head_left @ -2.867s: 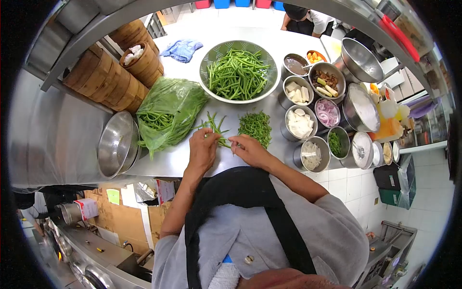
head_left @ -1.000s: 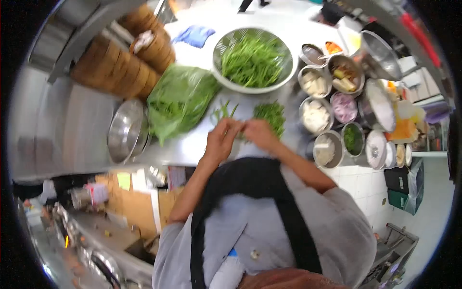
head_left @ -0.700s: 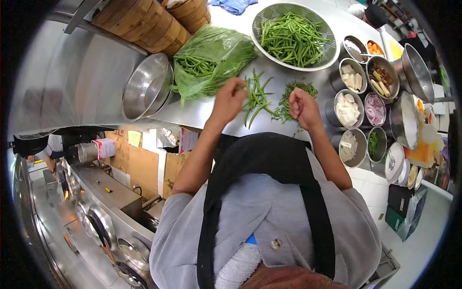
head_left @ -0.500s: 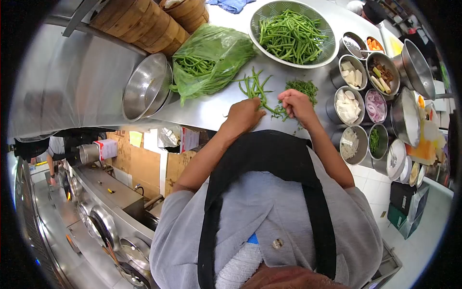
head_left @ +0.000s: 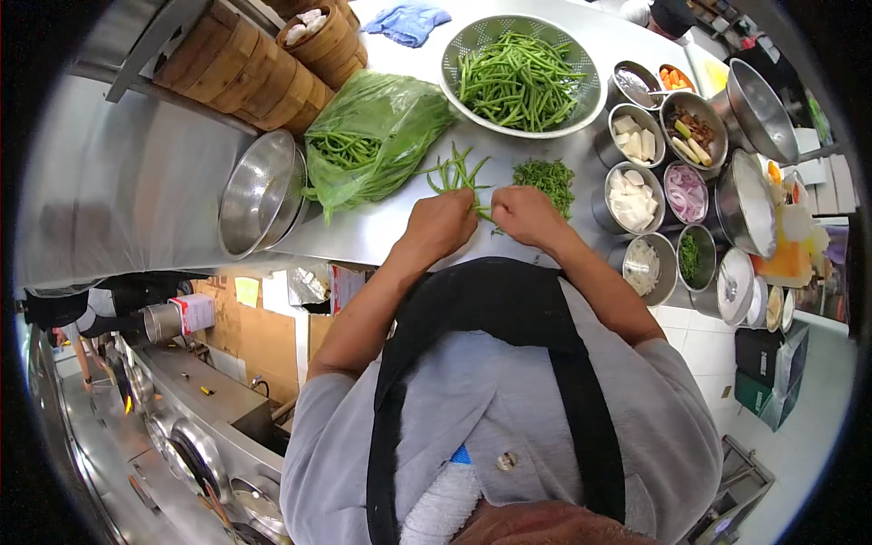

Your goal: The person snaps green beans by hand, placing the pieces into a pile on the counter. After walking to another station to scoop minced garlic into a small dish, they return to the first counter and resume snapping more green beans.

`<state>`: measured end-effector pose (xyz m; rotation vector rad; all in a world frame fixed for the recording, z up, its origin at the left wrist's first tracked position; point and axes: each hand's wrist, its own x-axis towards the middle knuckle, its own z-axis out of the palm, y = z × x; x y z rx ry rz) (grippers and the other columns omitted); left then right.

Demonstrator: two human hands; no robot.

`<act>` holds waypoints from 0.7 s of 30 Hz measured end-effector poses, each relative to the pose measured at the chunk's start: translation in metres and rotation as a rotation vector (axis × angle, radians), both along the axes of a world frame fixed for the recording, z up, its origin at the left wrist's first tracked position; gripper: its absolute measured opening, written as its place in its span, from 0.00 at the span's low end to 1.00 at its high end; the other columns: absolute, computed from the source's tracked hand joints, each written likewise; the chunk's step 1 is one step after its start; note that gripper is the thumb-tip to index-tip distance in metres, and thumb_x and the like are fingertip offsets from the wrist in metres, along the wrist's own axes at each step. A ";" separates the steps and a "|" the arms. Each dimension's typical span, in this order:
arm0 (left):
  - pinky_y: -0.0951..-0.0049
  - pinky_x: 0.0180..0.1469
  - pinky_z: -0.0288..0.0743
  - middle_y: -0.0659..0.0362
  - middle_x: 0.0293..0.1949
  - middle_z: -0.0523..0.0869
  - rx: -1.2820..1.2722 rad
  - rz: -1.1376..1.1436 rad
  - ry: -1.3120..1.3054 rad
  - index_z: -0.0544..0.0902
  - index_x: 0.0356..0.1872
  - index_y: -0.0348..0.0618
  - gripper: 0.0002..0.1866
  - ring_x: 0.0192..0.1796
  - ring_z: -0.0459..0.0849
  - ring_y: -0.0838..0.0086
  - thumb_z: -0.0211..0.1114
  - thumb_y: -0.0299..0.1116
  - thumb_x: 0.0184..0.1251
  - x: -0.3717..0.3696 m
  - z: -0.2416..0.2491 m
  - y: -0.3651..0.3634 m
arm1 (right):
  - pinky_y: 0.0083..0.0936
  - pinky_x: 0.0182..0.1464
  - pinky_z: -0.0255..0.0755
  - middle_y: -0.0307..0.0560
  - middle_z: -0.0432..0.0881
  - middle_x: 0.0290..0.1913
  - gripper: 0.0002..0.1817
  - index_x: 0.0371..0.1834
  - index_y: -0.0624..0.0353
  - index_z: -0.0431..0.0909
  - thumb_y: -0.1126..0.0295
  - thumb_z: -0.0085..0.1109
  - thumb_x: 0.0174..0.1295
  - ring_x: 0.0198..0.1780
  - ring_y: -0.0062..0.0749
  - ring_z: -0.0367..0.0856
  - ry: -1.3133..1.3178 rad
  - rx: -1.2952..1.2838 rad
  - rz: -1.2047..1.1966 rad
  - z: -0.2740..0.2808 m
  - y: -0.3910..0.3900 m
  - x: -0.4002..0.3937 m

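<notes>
My left hand (head_left: 441,223) is closed at the near end of a few loose green beans (head_left: 459,171) on the steel table (head_left: 345,238). Close beside it, my right hand (head_left: 527,216) has its fingers curled in, with a bit of green bean showing between the two hands. Just beyond my right hand lies a pile of small green trimmings (head_left: 545,182). A green plastic bag (head_left: 386,136) with beans inside rests to the left. Behind the loose beans stands a colander (head_left: 590,95) heaped with green beans (head_left: 518,80).
Steel bowls (head_left: 256,195) lean at the left, near stacked bamboo steamers (head_left: 245,68). A blue cloth (head_left: 406,23) lies at the back. Metal containers of white pieces (head_left: 633,200), sliced onion (head_left: 686,192) and chopped greens (head_left: 688,257) line the right side. Another person's arm (head_left: 82,359) shows at far left.
My right hand has lowered and come closer to my left hand, its fingers now curled downward. The table and its items appear shifted left as the view moved.
</notes>
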<state>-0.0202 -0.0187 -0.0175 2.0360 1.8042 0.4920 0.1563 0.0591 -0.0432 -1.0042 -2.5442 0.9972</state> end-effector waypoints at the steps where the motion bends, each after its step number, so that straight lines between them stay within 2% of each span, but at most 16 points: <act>1: 0.55 0.35 0.73 0.46 0.27 0.80 0.025 0.001 -0.045 0.74 0.30 0.39 0.10 0.34 0.81 0.49 0.62 0.35 0.59 0.000 0.001 -0.001 | 0.43 0.38 0.72 0.56 0.80 0.30 0.10 0.29 0.61 0.79 0.68 0.51 0.55 0.33 0.52 0.79 0.114 -0.074 -0.119 -0.001 0.000 -0.001; 3: 0.61 0.32 0.71 0.49 0.26 0.79 -0.009 0.089 -0.208 0.74 0.31 0.39 0.10 0.31 0.80 0.57 0.63 0.36 0.60 0.001 0.004 0.004 | 0.38 0.33 0.71 0.52 0.80 0.27 0.09 0.29 0.61 0.80 0.67 0.53 0.55 0.28 0.45 0.79 0.340 -0.229 -0.346 -0.006 -0.001 -0.005; 7: 0.72 0.29 0.66 0.59 0.22 0.75 -0.172 0.209 -0.540 0.75 0.31 0.39 0.11 0.26 0.72 0.75 0.65 0.37 0.62 0.009 0.006 0.004 | 0.17 0.21 0.59 0.36 0.70 0.17 0.09 0.28 0.64 0.79 0.71 0.51 0.58 0.19 0.18 0.66 0.663 -0.583 -0.288 -0.010 0.000 0.000; 10: 0.77 0.28 0.63 0.65 0.21 0.71 -0.217 0.197 -0.580 0.74 0.30 0.40 0.12 0.26 0.66 0.82 0.65 0.37 0.62 0.005 -0.002 0.000 | 0.15 0.20 0.55 0.34 0.69 0.18 0.09 0.30 0.65 0.79 0.72 0.49 0.60 0.18 0.16 0.63 0.972 -1.411 -0.276 -0.005 0.007 0.013; 13: 0.78 0.28 0.63 0.66 0.21 0.71 -0.076 0.236 -0.687 0.73 0.29 0.40 0.11 0.26 0.67 0.82 0.64 0.36 0.64 0.000 -0.018 0.003 | 0.16 0.20 0.55 0.34 0.70 0.20 0.09 0.34 0.63 0.79 0.71 0.49 0.60 0.19 0.15 0.62 0.575 -0.884 -0.253 0.002 0.005 0.011; 14: 0.78 0.28 0.63 0.66 0.22 0.71 -0.026 0.262 -0.742 0.73 0.29 0.40 0.11 0.26 0.67 0.82 0.64 0.36 0.65 0.000 -0.018 0.004 | 0.17 0.20 0.56 0.34 0.70 0.20 0.09 0.34 0.63 0.79 0.71 0.49 0.60 0.19 0.16 0.62 0.534 -0.878 -0.242 0.001 0.001 0.007; 15: 0.79 0.28 0.64 0.65 0.23 0.73 -0.119 0.336 -0.797 0.73 0.31 0.41 0.09 0.26 0.69 0.82 0.62 0.34 0.66 -0.002 -0.017 0.004 | 0.17 0.21 0.56 0.34 0.70 0.21 0.09 0.35 0.63 0.79 0.71 0.49 0.60 0.19 0.16 0.62 0.492 -0.872 -0.232 0.000 -0.003 0.002; 16: 0.79 0.28 0.65 0.64 0.23 0.74 -0.110 0.362 -0.844 0.72 0.31 0.40 0.10 0.26 0.70 0.82 0.61 0.34 0.66 -0.002 -0.017 0.005 | 0.18 0.21 0.57 0.34 0.70 0.21 0.10 0.35 0.63 0.79 0.70 0.49 0.60 0.19 0.16 0.62 0.450 -0.865 -0.222 -0.001 -0.006 -0.001; 19: 0.77 0.29 0.69 0.61 0.23 0.77 -0.072 0.418 -0.992 0.71 0.34 0.38 0.09 0.26 0.73 0.81 0.60 0.32 0.67 -0.001 -0.017 0.012 | 0.19 0.24 0.62 0.36 0.72 0.23 0.13 0.42 0.65 0.80 0.68 0.54 0.60 0.22 0.18 0.67 0.430 -0.765 -0.061 -0.009 -0.005 0.002; 21: 0.77 0.30 0.69 0.61 0.23 0.77 -0.047 0.411 -0.987 0.71 0.35 0.38 0.09 0.26 0.74 0.80 0.59 0.32 0.67 0.001 -0.014 0.011 | 0.20 0.28 0.65 0.38 0.74 0.24 0.14 0.43 0.65 0.80 0.68 0.55 0.59 0.24 0.20 0.69 0.408 -0.752 -0.051 -0.009 -0.004 0.000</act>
